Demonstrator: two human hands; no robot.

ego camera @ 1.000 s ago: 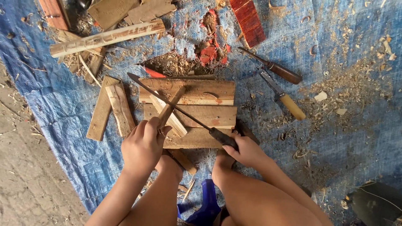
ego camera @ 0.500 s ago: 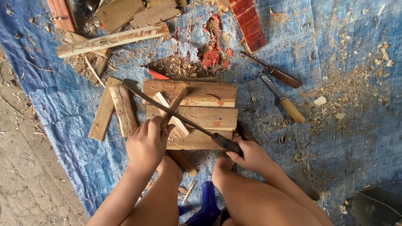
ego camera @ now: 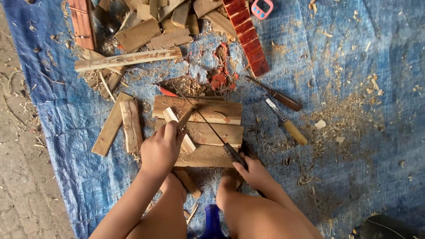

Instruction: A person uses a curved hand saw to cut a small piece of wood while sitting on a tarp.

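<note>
My left hand (ego camera: 160, 149) grips a thin stick of wood (ego camera: 184, 118) and holds it slanted on a stack of wooden boards (ego camera: 212, 113), next to a pale wood offcut (ego camera: 188, 142). My right hand (ego camera: 254, 172) is closed on the dark handle of a long narrow blade (ego camera: 208, 125), which lies diagonally across the boards with its tip toward the upper left, crossing the stick. My knees are just below the boards.
A blue tarp (ego camera: 363, 146) strewn with shavings covers the ground. Two chisels (ego camera: 285, 115) lie right of the boards. Two short planks (ego camera: 121, 126) lie left. A long pale batten (ego camera: 128, 59), wood scraps, red carved strips (ego camera: 245, 33) and a pink timer (ego camera: 262, 8) are at the top.
The blade has swung from a shallow angle to steeper across the boards. My left hand has slid up along the stick. The view has shifted slightly.
</note>
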